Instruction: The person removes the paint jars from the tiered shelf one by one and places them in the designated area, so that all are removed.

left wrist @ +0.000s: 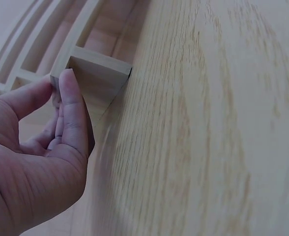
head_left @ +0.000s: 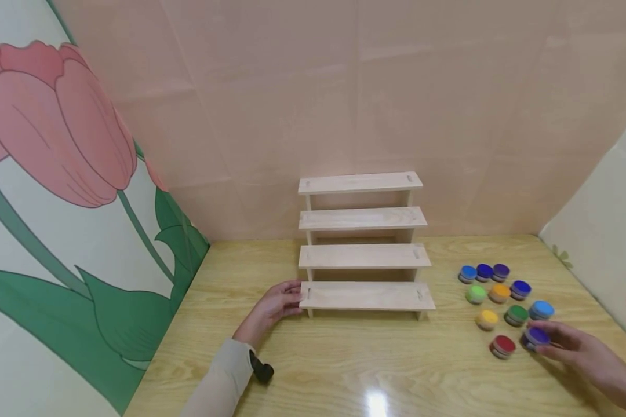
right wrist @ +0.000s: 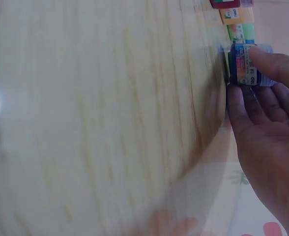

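A pale wooden four-step rack stands on the table near the back wall. My left hand is at the left end of its lowest step. In the left wrist view, thumb and forefinger pinch that step's edge. On the right, my right hand holds a small dark violet-blue paint jar between thumb and fingers. The right wrist view shows the held jar with its printed label, close to the tabletop. A red paint jar stands just left of it, a light blue jar behind it.
Several more paint jars stand in a loose group, among them green, yellow, orange and light green. The wood-grain table meets a pink back wall and a tulip-printed left wall.
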`<state>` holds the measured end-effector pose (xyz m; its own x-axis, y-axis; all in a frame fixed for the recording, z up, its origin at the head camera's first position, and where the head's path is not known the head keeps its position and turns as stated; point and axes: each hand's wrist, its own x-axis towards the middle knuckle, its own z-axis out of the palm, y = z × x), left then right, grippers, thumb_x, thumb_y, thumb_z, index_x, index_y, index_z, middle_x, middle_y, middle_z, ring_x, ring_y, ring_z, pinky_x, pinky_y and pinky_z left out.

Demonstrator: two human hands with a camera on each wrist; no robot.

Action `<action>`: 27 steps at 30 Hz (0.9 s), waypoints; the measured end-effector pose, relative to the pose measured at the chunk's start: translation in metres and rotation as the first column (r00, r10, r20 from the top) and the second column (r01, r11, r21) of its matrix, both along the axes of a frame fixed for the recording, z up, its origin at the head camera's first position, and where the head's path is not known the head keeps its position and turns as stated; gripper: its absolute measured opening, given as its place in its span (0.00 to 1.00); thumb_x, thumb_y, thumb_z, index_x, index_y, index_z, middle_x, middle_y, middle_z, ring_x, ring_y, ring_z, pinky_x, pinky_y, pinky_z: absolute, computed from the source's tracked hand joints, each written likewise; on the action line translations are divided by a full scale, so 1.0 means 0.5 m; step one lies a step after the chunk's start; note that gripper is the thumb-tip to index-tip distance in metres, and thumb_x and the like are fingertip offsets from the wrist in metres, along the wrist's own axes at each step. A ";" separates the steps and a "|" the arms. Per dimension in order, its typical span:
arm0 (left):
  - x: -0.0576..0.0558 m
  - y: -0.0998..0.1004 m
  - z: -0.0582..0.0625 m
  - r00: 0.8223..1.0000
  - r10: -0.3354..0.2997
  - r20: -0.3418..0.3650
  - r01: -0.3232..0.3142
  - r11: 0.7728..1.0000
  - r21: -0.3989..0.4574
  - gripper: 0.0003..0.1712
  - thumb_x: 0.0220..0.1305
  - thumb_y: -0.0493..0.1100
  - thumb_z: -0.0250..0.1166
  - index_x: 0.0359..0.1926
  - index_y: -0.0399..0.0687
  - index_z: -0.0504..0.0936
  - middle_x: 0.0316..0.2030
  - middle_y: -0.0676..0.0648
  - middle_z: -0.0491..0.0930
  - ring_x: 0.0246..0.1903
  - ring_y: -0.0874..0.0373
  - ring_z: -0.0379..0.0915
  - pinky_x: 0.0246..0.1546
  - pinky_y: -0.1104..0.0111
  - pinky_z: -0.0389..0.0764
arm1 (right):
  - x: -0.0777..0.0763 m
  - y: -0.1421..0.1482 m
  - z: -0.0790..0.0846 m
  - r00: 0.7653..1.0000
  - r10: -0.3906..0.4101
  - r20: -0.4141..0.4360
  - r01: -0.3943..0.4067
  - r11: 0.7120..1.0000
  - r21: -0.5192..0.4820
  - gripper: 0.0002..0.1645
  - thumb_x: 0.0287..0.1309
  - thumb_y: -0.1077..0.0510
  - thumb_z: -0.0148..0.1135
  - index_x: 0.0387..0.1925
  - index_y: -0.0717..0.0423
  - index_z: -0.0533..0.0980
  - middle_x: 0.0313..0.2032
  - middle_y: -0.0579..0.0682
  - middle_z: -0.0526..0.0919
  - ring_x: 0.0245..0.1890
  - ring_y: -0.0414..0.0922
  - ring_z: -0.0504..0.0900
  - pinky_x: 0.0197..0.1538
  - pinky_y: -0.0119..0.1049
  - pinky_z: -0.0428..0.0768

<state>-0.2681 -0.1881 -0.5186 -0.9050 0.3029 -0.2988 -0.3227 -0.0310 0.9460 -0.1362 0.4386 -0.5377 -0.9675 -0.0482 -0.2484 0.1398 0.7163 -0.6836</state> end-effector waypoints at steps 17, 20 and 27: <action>-0.003 0.003 -0.001 1.000 0.013 0.013 -0.013 1.000 -0.004 0.32 0.69 0.31 0.62 0.72 0.32 0.65 0.53 0.42 0.74 0.38 0.57 0.79 0.38 0.68 0.85 | -0.007 0.007 -0.009 0.999 0.010 -0.040 -0.010 1.000 0.015 0.41 0.64 0.47 0.67 0.66 0.72 0.67 0.61 0.75 0.72 0.45 0.30 0.80 0.44 0.38 0.85; -0.001 0.002 -0.001 1.000 0.014 0.015 -0.014 1.000 -0.010 0.32 0.69 0.31 0.62 0.72 0.32 0.65 0.54 0.41 0.75 0.38 0.56 0.79 0.38 0.68 0.85 | -0.004 0.006 -0.011 0.998 0.014 -0.055 -0.014 1.000 0.005 0.40 0.64 0.48 0.67 0.65 0.72 0.67 0.60 0.74 0.73 0.40 0.14 0.67 0.42 0.28 0.81; -0.002 0.001 0.001 1.000 0.007 0.013 -0.007 1.000 -0.010 0.32 0.69 0.31 0.61 0.71 0.32 0.65 0.55 0.40 0.75 0.39 0.56 0.79 0.38 0.68 0.86 | -0.002 0.005 -0.012 0.997 0.008 -0.075 -0.011 0.999 -0.034 0.40 0.63 0.48 0.68 0.65 0.71 0.68 0.59 0.68 0.77 0.42 0.14 0.69 0.39 0.18 0.75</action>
<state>-0.2689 -0.1876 -0.5182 -0.9030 0.2937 -0.3137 -0.3350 -0.0239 0.9419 -0.1373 0.4410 -0.5436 -0.9827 -0.0645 -0.1735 0.0810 0.6930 -0.7164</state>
